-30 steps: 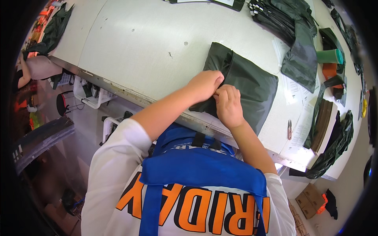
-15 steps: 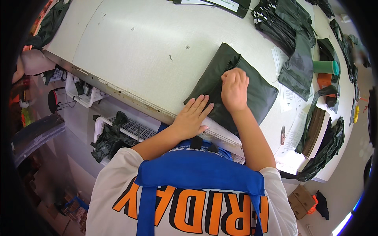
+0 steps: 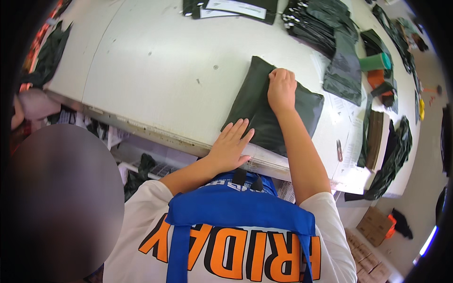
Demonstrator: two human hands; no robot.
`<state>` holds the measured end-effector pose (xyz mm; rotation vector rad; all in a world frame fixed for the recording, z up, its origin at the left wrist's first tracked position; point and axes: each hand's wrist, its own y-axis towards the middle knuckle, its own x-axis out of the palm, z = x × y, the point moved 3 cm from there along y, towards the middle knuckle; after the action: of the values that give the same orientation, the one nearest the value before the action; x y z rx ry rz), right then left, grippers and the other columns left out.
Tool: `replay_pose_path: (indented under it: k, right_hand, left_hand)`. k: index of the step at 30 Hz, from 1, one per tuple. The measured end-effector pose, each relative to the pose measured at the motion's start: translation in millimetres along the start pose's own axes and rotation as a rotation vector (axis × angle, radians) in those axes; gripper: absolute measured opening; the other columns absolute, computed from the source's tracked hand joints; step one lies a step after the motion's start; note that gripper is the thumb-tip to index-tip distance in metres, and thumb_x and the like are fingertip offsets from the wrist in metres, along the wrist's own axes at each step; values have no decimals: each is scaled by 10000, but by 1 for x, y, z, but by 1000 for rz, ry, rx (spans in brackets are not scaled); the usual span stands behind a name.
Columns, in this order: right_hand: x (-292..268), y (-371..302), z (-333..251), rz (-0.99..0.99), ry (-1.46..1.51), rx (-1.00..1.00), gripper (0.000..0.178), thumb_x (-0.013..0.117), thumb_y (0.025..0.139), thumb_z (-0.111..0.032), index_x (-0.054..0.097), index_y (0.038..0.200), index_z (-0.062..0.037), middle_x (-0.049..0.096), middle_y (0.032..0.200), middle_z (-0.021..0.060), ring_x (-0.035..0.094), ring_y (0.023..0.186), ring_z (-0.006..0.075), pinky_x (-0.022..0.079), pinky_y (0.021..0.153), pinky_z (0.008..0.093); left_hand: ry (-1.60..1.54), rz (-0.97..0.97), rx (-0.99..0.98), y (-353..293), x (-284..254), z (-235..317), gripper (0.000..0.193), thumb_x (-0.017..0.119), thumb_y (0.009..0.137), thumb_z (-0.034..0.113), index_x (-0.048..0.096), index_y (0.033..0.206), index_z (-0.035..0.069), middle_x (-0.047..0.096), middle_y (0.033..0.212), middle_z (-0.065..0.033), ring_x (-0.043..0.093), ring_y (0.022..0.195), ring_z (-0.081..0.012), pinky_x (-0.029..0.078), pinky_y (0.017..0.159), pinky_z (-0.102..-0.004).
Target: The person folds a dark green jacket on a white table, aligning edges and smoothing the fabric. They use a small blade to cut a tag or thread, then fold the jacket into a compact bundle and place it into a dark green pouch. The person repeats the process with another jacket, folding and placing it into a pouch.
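A folded piece of shiny dark green cloth (image 3: 264,120) lies near the front edge of the worktable, with a fold or seam running up its middle. My left hand (image 3: 231,147) rests flat at its near left corner, fingers stretched out and slightly apart. Farther up, on the fold close to the far edge, my right hand (image 3: 282,89) has its fingers curled down and closed on the cloth. The fingertips are partly hidden beneath the knuckles.
Dark pieces with white labels (image 3: 236,7) lie at the far edge. To the right are stacked dark green strips (image 3: 344,70), a green cylinder (image 3: 375,62), paper sheets and small snips (image 3: 339,151). A big blurred round shape (image 3: 61,203) covers the lower left.
My right hand has slid away from me along the fold toward the cloth's far edge. My left hand has stayed flat at the corner. The blurred shape has come in at lower left.
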<state>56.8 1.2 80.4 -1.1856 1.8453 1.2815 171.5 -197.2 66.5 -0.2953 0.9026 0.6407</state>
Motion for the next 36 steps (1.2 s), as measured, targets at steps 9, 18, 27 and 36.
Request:
replay_pose_path:
  k: [9, 18, 27, 36]
  right_hand:
    - [-61, -128, -48, 9, 306, 454, 681, 713, 791, -286, 394, 1298, 37, 461, 1294, 266, 408, 1222, 441, 367, 1011, 494]
    - [-322, -272, -30, 532, 712, 979, 916, 823, 687, -224, 287, 1375, 56, 512, 1248, 214, 558, 1117, 282, 467, 937, 364]
    - [-407, -573, 21, 1323, 913, 1276, 547, 624, 769, -138, 471, 1256, 60, 601, 1116, 146, 625, 956, 229, 503, 853, 330]
    - [-347, -712, 274, 1093, 570, 1899, 731, 693, 853, -288, 304, 1407, -9, 555, 1192, 131, 605, 969, 250, 537, 724, 353]
  left_hand:
    - [-1524, -81, -588, 100, -27, -32, 480, 667, 834, 125, 467, 1247, -17, 595, 1129, -144, 580, 1043, -227, 450, 938, -364]
    - [-760, -608, 713, 79, -25, 253, 626, 597, 900, 268, 343, 1450, 112, 232, 1532, -176, 275, 1402, -323, 308, 1093, -417]
    - [-751, -1409, 404, 43, 102, 385, 524, 590, 906, 165, 429, 1400, 101, 452, 1348, -133, 503, 1198, -227, 413, 1016, -345]
    - [-570, -974, 11, 28, 147, 318, 440, 609, 898, 190, 513, 1308, 64, 546, 1246, -143, 578, 1076, -222, 483, 899, -326]
